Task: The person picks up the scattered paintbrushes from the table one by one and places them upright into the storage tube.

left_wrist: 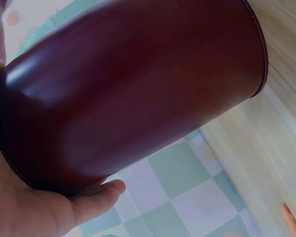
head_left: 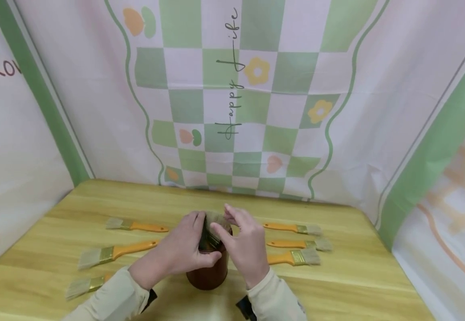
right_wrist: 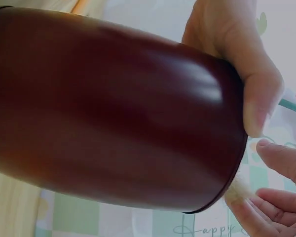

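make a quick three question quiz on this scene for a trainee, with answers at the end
1. What is the left hand gripping?
a) the table edge
b) the rim of the dark red container
c) the wall cloth

2. In the head view, how many brushes can be seen lying to the right of the container?

3. True or false: those brushes lie with their bristles facing the container.

Key
1. b
2. Three
3. False; their bristles face away from it.
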`<state>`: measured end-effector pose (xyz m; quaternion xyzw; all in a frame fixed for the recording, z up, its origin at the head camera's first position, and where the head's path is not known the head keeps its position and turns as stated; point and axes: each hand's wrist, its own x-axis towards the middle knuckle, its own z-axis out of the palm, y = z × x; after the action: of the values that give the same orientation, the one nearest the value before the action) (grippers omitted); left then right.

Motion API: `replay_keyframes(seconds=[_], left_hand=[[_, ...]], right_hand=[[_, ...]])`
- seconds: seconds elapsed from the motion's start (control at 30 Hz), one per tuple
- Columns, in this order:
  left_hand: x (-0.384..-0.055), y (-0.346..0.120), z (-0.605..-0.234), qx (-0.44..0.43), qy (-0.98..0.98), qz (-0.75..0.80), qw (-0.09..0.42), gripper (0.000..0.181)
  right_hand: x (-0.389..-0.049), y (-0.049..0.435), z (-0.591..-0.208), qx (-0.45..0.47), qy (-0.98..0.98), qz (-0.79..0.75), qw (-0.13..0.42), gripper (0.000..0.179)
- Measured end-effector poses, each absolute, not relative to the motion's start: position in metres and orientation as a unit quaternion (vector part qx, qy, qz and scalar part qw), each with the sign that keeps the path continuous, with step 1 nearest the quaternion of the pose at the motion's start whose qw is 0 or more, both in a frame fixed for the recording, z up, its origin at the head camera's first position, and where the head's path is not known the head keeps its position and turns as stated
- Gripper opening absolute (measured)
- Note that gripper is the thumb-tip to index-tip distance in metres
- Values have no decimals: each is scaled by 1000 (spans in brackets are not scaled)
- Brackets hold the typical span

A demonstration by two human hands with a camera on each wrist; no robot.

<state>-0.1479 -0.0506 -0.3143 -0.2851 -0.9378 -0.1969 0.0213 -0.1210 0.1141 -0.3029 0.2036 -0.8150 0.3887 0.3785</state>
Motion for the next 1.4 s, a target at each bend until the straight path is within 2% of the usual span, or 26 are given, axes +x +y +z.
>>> replay_keyframes(seconds=[0.27,0.6,0.87,1.2,1.4], left_hand=[[-147,-51,-315,-289,-937,-195,36,100],[-148,-50,-313,-288,-937,-194,42,100],[-147,-50,-315,-286,-935,-204,39,99],[-146,-49,-315,-284,-938,-196,33,101],[-146,-50,-315,-281,-939,-197,32,101]], right_hand=[[-121,120,-302,223,-793,349,447,45],[-111,134,-304,204,-804,310,465,36],[-109,144,-315,183,-826,292,446,28],[-107,167,-337,100,-885,269,366,19],[-112,173,-362,124,-877,308,349,13]])
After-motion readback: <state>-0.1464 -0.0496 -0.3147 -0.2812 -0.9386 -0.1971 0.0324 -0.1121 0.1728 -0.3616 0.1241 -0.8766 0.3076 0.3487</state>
